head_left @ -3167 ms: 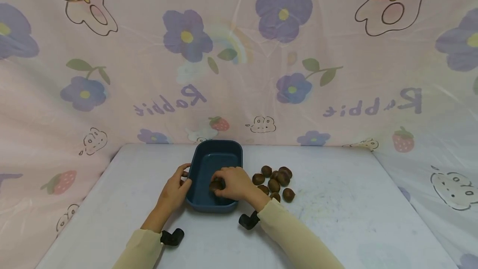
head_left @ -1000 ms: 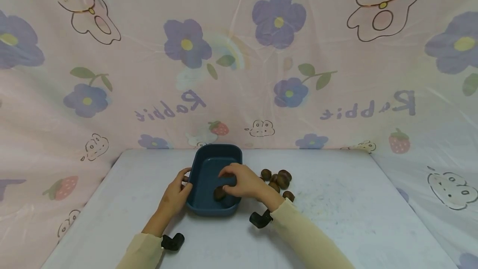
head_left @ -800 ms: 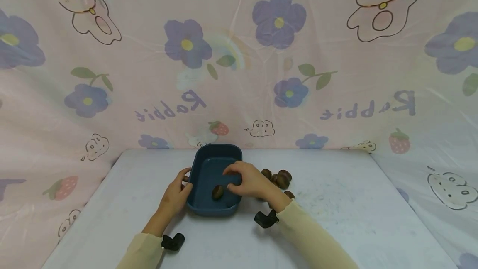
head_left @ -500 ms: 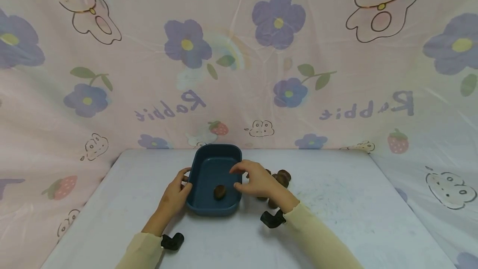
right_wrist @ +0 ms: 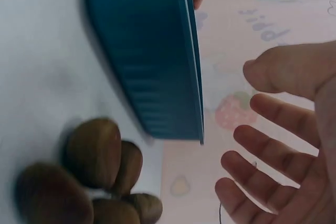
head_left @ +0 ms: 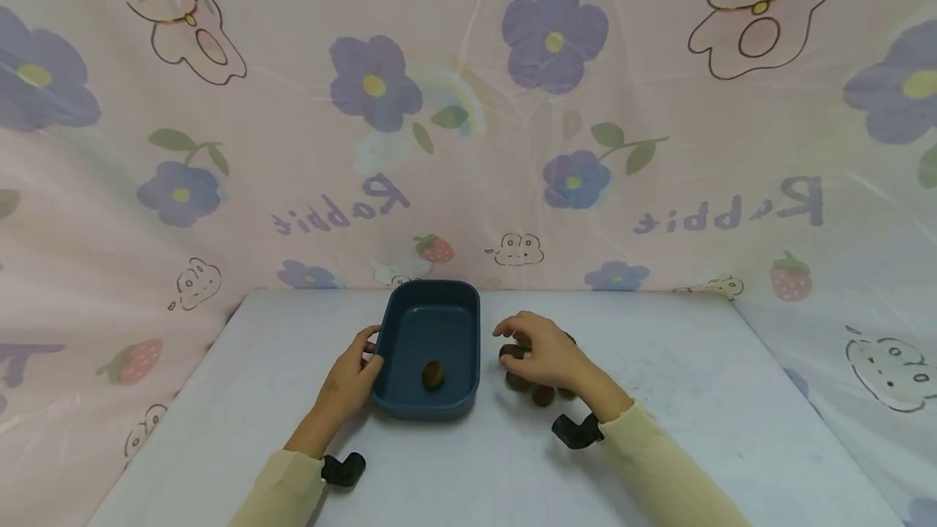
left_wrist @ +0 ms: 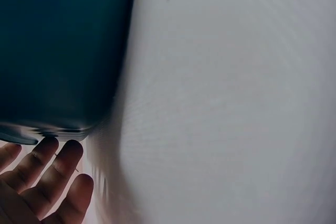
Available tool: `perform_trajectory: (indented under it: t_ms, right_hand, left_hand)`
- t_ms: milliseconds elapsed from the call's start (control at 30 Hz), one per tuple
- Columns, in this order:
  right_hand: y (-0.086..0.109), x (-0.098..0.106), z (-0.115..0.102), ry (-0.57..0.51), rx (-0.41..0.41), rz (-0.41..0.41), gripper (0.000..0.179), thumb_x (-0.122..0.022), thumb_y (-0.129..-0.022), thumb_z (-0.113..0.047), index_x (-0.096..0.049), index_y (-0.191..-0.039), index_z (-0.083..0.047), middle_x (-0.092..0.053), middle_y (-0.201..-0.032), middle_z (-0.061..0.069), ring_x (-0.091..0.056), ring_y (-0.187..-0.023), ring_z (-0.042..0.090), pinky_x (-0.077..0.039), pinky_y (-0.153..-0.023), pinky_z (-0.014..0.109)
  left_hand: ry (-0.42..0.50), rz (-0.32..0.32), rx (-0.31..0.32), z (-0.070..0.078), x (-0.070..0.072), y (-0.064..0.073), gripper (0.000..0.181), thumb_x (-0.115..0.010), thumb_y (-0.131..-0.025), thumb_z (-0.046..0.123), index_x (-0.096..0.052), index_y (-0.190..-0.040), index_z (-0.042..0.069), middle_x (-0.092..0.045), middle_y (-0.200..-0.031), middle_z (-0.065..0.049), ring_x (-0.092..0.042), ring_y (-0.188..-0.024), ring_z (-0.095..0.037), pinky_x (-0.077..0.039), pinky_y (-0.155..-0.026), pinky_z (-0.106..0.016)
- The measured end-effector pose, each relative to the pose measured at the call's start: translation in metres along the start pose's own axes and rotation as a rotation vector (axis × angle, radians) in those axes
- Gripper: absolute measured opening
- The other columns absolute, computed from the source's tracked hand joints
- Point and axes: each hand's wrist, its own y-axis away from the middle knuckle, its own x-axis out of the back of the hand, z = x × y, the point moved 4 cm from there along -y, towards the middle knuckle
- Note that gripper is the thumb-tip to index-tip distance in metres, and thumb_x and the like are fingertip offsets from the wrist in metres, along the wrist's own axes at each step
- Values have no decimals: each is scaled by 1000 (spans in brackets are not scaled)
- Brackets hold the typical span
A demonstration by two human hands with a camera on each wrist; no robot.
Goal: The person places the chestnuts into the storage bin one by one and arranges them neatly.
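Observation:
In the head view a dark blue rectangular box (head_left: 427, 413) stands on the table. One brown chestnut (head_left: 433, 375) lies inside it, near the front. My left hand (head_left: 350, 381) rests against the box's left side, its fingertips (left_wrist: 68, 153) touching the outer wall in the left wrist view. Just right of the box, my right hand (head_left: 552, 356) hovers over a cluster of chestnuts (head_left: 542, 395) and partly hides them. The right wrist view shows that hand's fingers spread and holding nothing, with several chestnuts (right_wrist: 94, 153) on the table beneath.
A white table (head_left: 695, 413) carries everything. Behind it and at both sides hangs a pink cloth (head_left: 468, 145) printed with flowers, rabbits and strawberries. A black device is strapped to each wrist, the left one (head_left: 344, 470) and the right one (head_left: 577, 431).
My right hand has let go of a chestnut inside the box and moved right, out over the cluster. My left hand stays at the box's left side.

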Motion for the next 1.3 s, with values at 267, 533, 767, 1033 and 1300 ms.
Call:
perform_trajectory:
  t_ms: [267,533,767,1033,1300]
  right_hand:
    - [19,16,12,-2,-31,4,30,-71,-80,-15,-65,-110,-15,-64,-100,-2,-60,-87,17,-52,-78,38]
    - [35,24,24,70,-55,29,31,-71,-79,-16,-66,-109,-17,-64,-97,-3,-55,-80,16,-47,-72,31]
    - [48,27,34,47,-97,21,30,-72,-80,-16,-67,-109,-12,-64,-97,5,-59,-86,23,-48,-73,33]
    - [63,24,47,72,-150,2,29,-71,-79,-15,-66,-108,-12,-64,-99,4,-60,-93,24,-49,-75,36]
    - [74,20,55,92,-184,-12,30,-73,-79,-16,-66,-108,-11,-66,-101,3,-60,-90,21,-49,-76,36]
  left_hand:
    - [-2,-5,6,0,1,-1,52,-47,-93,17,-40,-144,16,-59,-117,-11,-56,-80,-14,-44,-71,-31]
    - [-11,-9,2,1,3,-3,51,-46,-93,17,-40,-144,16,-59,-117,-11,-56,-82,-15,-44,-72,-31]
    - [-9,-15,14,1,2,-2,51,-46,-93,18,-39,-144,18,-59,-118,-11,-57,-83,-16,-45,-73,-32]
    - [-9,-8,13,1,1,-2,51,-47,-93,19,-40,-143,19,-60,-118,-10,-58,-83,-16,-45,-74,-33]
    - [-14,-10,22,1,1,0,50,-46,-93,19,-40,-143,19,-59,-117,-9,-56,-82,-17,-44,-73,-32]
